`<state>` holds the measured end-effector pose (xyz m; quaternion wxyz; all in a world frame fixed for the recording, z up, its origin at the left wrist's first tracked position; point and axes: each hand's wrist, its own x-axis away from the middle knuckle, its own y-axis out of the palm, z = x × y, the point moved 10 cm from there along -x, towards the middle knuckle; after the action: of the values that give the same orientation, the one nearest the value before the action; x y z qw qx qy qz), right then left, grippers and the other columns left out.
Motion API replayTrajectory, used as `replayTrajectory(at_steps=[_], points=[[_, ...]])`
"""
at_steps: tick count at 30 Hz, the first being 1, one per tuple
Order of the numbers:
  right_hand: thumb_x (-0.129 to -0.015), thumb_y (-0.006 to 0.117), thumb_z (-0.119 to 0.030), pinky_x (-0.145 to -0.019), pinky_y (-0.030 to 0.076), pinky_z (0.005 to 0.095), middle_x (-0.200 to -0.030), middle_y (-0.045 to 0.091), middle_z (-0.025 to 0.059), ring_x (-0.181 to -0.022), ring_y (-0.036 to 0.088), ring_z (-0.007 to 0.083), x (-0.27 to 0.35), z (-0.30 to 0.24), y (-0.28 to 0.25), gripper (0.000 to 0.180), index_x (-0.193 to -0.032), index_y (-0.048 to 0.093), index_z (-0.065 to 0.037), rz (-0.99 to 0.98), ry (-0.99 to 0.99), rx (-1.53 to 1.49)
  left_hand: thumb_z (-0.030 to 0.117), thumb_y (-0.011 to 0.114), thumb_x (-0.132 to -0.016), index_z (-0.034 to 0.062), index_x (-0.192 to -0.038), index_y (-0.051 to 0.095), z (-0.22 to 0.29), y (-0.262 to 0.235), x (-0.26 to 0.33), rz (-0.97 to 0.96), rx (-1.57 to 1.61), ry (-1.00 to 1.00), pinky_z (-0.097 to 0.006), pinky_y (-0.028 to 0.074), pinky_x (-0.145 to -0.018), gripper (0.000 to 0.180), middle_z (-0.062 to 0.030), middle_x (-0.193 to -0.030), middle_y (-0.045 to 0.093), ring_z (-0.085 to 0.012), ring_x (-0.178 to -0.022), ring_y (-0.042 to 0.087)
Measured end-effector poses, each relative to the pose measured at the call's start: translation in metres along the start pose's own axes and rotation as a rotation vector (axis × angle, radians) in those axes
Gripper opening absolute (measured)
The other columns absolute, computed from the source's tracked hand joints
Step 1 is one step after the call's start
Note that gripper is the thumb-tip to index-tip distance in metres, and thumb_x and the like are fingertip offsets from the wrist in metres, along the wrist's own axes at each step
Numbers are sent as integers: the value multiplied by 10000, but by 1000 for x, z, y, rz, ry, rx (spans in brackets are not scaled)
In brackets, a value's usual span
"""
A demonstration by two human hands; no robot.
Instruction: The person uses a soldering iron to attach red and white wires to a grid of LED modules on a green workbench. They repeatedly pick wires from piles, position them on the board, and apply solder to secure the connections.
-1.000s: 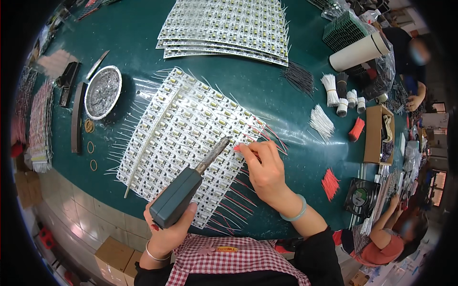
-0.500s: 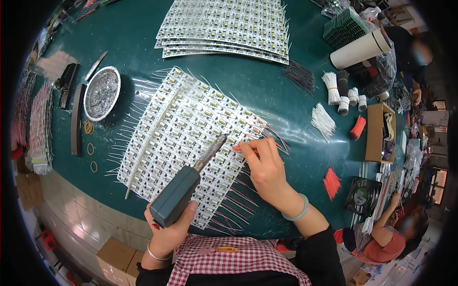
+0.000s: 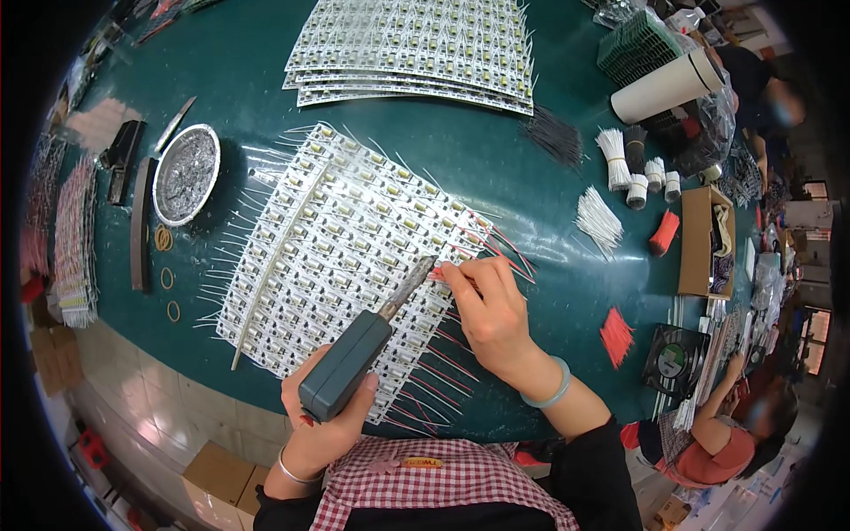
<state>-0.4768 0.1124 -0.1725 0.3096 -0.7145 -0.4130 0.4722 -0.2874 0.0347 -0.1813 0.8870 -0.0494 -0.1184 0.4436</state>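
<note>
Soldering iron (image 3: 354, 363) is being gripped by left hand (image 3: 323, 420), tip meeting red wire (image 3: 440, 274) pinched in right hand (image 3: 491, 310) fingertips, over LED panel (image 3: 336, 257) near table's front edge; steadiness advised.

Matt plastic soldering iron (image 3: 350, 365) handle

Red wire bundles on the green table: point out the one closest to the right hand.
The loose red bundle lying just right of the right hand. The other red bundle sits farther up, beside the cardboard box.
</note>
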Motion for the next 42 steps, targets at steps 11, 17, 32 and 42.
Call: replayTrajectory(at_steps=[11,17,32,42], points=[[-707,660,16,-709,521,320,-1002,597,126,-902,583,277,-2,-2,1,391,-1091,653,91,-25,-7,11,-7,746,-796,-55,-970,701,-1,4,-2,24,-12,-41,-246,429,-565,186,-61,-790,642,-86,-642,558],[-709,655,11,-684,522,311,-1000,590,121,-905,577,269,-3,-4,2,385,-1086,650,91,-49,-9,23,-16,728,-801,-52,-954,697,5,7,-5,0,-76,-1,-238,426,-561,160,-50,-779,640,-72,-639,547],[-723,665,15,-680,525,302,-1004,592,116,-915,579,265,-2,0,1,372,-1089,659,77,-52,-1,12,1,721,-890,-26,-1221,647,-9,-32,32,161,136,-234,-316,519,-897,340,-100,-1139,691,-172,-1027,653],[-739,658,51,-682,519,332,-979,584,100,-890,580,270,1,6,-10,350,-1087,676,23,-7,81,-87,-109,668,-800,-48,-1193,617,-13,-30,17,200,51,-97,-232,421,-532,400,-116,-1042,665,-103,-632,550]])
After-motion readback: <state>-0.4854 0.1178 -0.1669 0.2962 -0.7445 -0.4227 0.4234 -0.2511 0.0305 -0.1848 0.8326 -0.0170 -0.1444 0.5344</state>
